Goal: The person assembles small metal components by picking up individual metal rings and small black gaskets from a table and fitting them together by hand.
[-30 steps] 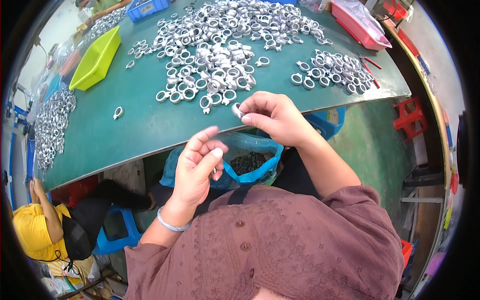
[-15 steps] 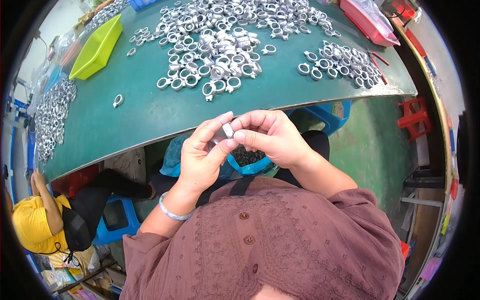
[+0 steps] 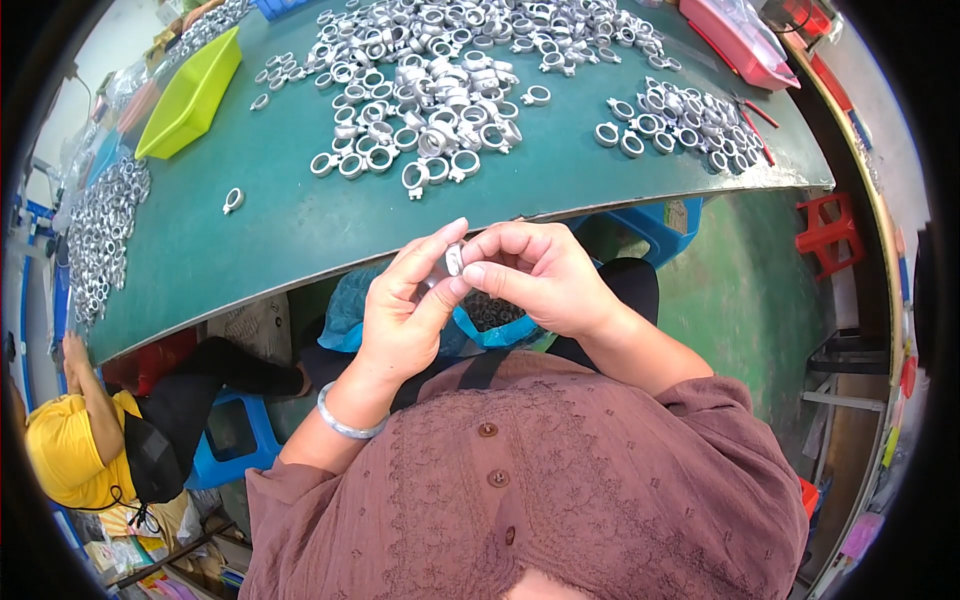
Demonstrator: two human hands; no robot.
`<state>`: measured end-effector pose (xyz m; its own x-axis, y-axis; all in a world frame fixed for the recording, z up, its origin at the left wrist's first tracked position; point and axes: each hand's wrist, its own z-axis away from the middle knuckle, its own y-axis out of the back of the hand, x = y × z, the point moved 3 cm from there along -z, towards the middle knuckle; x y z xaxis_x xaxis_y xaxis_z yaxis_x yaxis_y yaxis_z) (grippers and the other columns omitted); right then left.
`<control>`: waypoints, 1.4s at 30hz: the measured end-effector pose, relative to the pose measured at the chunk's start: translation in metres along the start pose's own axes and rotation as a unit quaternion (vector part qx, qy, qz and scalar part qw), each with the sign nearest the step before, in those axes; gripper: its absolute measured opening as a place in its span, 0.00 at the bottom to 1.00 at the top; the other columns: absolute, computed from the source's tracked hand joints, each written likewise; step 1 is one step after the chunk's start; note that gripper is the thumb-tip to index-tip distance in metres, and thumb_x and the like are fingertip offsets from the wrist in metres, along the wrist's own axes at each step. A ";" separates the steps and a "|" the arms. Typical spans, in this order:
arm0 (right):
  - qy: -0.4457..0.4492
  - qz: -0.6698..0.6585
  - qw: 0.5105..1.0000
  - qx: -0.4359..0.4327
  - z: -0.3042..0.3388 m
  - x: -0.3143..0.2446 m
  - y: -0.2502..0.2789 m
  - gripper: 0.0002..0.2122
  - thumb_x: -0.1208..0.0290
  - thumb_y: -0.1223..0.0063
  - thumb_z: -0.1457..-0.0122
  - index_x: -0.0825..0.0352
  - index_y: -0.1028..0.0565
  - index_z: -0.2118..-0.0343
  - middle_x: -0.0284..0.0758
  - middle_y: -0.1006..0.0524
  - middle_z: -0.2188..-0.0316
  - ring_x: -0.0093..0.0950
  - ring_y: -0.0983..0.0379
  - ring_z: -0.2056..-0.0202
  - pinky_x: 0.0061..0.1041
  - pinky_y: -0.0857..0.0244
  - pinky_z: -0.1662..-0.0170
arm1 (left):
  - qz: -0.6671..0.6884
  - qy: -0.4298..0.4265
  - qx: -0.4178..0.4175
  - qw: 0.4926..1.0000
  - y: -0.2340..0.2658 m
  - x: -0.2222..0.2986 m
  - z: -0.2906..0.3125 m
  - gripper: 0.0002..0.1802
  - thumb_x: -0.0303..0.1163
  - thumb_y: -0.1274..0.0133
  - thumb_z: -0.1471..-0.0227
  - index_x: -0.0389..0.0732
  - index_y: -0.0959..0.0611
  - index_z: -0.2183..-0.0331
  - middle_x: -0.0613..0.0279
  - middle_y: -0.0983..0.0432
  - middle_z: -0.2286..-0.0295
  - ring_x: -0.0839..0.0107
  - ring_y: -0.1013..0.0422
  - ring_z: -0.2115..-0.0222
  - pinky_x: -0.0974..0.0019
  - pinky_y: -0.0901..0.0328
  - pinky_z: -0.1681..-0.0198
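Note:
A silver metal ring clamp is pinched between my two hands, just in front of the table edge. My left hand has its thumb and fingers closed around its left side, hiding part of it. From the right, my right hand grips it between thumb and forefinger. Below the hands, a blue plastic bag stands open with small dark parts in it. Ahead on the green table lies a large pile of similar ring clamps. One single ring clamp lies apart on the left.
A smaller clamp heap lies at the right beside red-handled pliers. A yellow-green bin and another clamp heap are on the left. A pink tray is far right. A person in yellow sits at left.
The ring clamp has turned slightly between my fingers. Both hands stay in nearly the same place, and the table's contents appear shifted slightly left in view.

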<state>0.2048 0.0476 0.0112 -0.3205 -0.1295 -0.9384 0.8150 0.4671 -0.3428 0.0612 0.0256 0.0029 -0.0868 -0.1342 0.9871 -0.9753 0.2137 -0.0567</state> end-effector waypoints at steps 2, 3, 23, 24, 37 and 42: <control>0.007 0.005 1.000 0.002 0.000 0.001 0.000 0.07 0.76 0.48 0.49 0.72 0.27 0.68 0.32 0.25 0.73 0.16 0.31 0.71 0.15 0.35 0.67 | 0.022 0.015 -0.011 1.000 0.000 -0.001 0.000 0.23 0.22 0.51 0.53 0.38 0.30 0.52 0.64 0.32 0.64 0.79 0.35 0.67 0.78 0.39 0.65; 0.015 0.009 1.000 0.004 0.000 0.001 0.000 0.06 0.76 0.48 0.49 0.72 0.27 0.68 0.32 0.25 0.73 0.16 0.31 0.72 0.15 0.35 0.67 | 0.022 0.015 -0.011 1.000 0.000 0.000 0.000 0.23 0.22 0.51 0.53 0.38 0.30 0.52 0.64 0.32 0.64 0.79 0.35 0.67 0.78 0.39 0.65; 0.228 0.351 0.907 0.048 0.003 -0.023 0.001 0.07 0.79 0.45 0.54 0.69 0.26 0.69 0.33 0.29 0.78 0.21 0.32 0.78 0.17 0.39 0.76 | 0.269 0.097 -0.138 0.948 0.007 -0.020 -0.001 0.20 0.34 0.60 0.45 0.35 0.33 0.52 0.61 0.29 0.68 0.81 0.38 0.78 0.80 0.44 0.81; 0.214 0.336 0.916 0.045 0.003 -0.022 0.002 0.07 0.80 0.46 0.54 0.69 0.26 0.69 0.34 0.29 0.78 0.21 0.31 0.78 0.17 0.38 0.76 | 0.268 0.097 -0.138 0.948 0.006 -0.020 -0.001 0.20 0.34 0.60 0.45 0.35 0.33 0.52 0.61 0.29 0.68 0.81 0.38 0.78 0.80 0.44 0.81; 0.070 0.167 0.982 0.055 0.000 -0.012 0.011 0.05 0.78 0.47 0.51 0.72 0.26 0.71 0.32 0.26 0.77 0.17 0.30 0.76 0.14 0.36 0.71 | 0.273 0.128 -0.121 0.946 0.002 -0.020 -0.002 0.18 0.36 0.59 0.45 0.34 0.30 0.57 0.58 0.29 0.71 0.79 0.39 0.79 0.80 0.45 0.82; 0.053 0.198 0.978 0.039 0.000 -0.020 0.016 0.02 0.79 0.47 0.51 0.71 0.25 0.74 0.29 0.27 0.76 0.16 0.32 0.73 0.15 0.39 0.70 | 0.210 0.142 -0.099 0.962 -0.002 -0.016 -0.002 0.17 0.32 0.59 0.45 0.35 0.29 0.55 0.61 0.28 0.72 0.81 0.39 0.83 0.81 0.45 0.84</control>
<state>0.2242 0.0580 0.0240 -0.0178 0.1421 -0.9897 0.9183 0.3938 0.0400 0.0645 0.0294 -0.0129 -0.3776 0.2685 0.8862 -0.8061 0.3758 -0.4572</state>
